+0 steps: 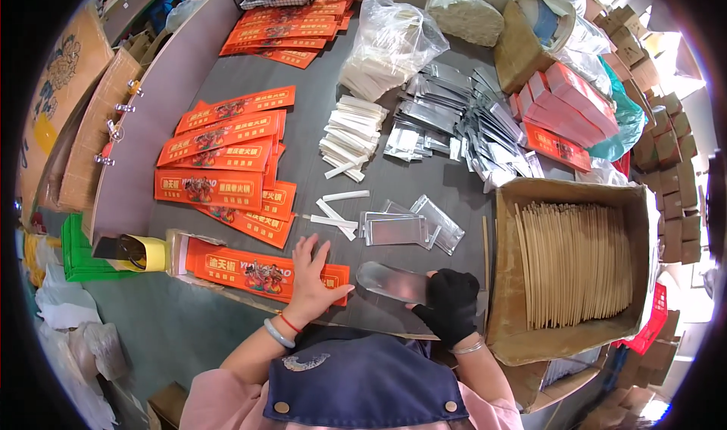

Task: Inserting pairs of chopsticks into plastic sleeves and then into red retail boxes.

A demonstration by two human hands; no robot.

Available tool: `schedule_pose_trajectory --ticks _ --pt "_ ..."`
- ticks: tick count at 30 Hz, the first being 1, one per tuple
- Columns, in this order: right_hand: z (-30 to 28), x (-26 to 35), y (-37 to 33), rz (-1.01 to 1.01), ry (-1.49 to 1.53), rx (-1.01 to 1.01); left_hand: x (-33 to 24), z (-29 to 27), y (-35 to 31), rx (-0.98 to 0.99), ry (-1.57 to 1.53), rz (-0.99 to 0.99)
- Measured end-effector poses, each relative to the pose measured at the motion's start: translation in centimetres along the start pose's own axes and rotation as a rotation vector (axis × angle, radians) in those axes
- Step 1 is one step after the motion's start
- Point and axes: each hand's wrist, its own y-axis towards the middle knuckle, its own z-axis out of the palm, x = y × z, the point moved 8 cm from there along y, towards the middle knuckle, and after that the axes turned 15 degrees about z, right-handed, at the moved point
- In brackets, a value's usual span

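My bare left hand (307, 282) lies with fingers spread over the right end of an orange printed paper sleeve (238, 269), at the table's near edge. In a black glove, my right hand (448, 301) grips the right end of a clear, round-ended plastic piece (390, 281); its exact kind is unclear. Beyond it are several flat clear packets (395, 229) in a loose overlap. A few slim white paper packets (333, 216) rest to their left. Fanned orange sleeves (212, 188) cover the left part of the table.
A cardboard box of wooden chopsticks (575, 267) stands at right. Farther back are a heap of silvery packets (447, 112), white paper packets (352, 135), a clear plastic bag (390, 44) and red-pink boxes (564, 104). A purplish-grey side panel (163, 74) borders the left.
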Motion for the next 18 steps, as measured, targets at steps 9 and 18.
schedule_pose_trajectory --ticks 9,18 --pt "4.4 2.9 0.0 -0.104 0.013 0.162 -0.4 -0.1 0.4 0.031 -0.002 -0.041" --pt "-0.3 -5.8 1.4 0.110 0.158 -0.263 1.5 -3.0 5.9 -0.136 0.079 0.140"
